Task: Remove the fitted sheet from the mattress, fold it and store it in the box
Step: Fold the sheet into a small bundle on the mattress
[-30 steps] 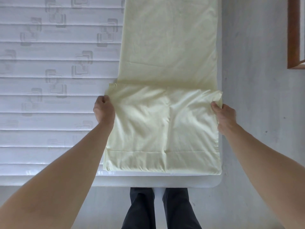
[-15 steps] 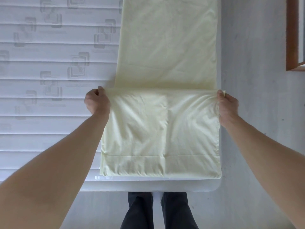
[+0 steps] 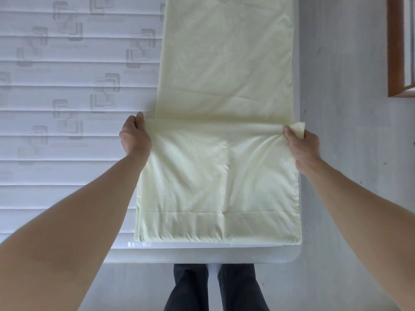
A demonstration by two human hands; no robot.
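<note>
A pale yellow fitted sheet [image 3: 224, 63] lies as a long folded strip along the right side of the bare white quilted mattress [image 3: 67, 97]. Its near end is doubled over into a flap that reaches almost to the mattress's front edge. My left hand [image 3: 134, 136] grips the flap's far left corner. My right hand [image 3: 301, 142] pinches the far right corner, where a tip of fabric sticks up. The flap is stretched taut between both hands. No box is in view.
The mattress's rounded front right corner [image 3: 292, 254] is just beyond my legs in dark trousers [image 3: 213, 288]. Grey floor [image 3: 348, 153] runs along the right side. A wooden frame [image 3: 395, 52] stands at the upper right.
Both hands have carried the flap's corners away from me over the strip, lengthening the folded-over part. The right corner now sticks up between my fingers.
</note>
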